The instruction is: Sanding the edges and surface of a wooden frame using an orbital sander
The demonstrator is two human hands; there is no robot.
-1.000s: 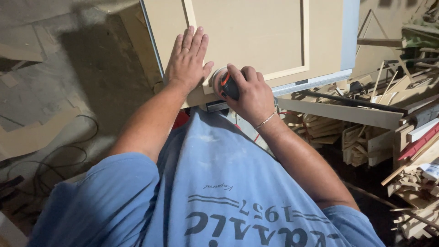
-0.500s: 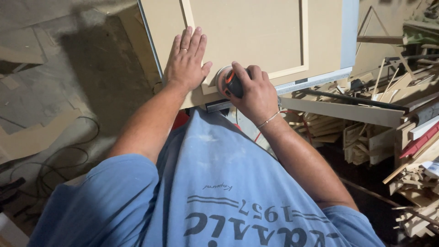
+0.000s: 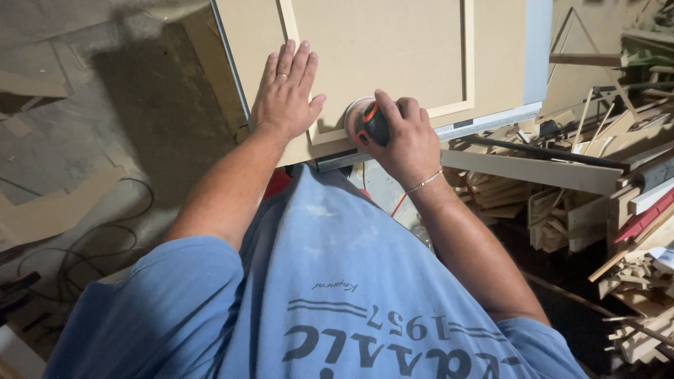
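The right hand (image 3: 407,137) is clenched round a sander (image 3: 365,123) on the panel's (image 3: 393,49) near edge. The left hand (image 3: 284,95) lies flat, released, just left of it.

The right hand (image 3: 404,140) slid the orange-and-black sander (image 3: 365,123) slightly rightward along the near edge of the tan panel (image 3: 379,49), opening a wider gap from the left hand (image 3: 284,95).
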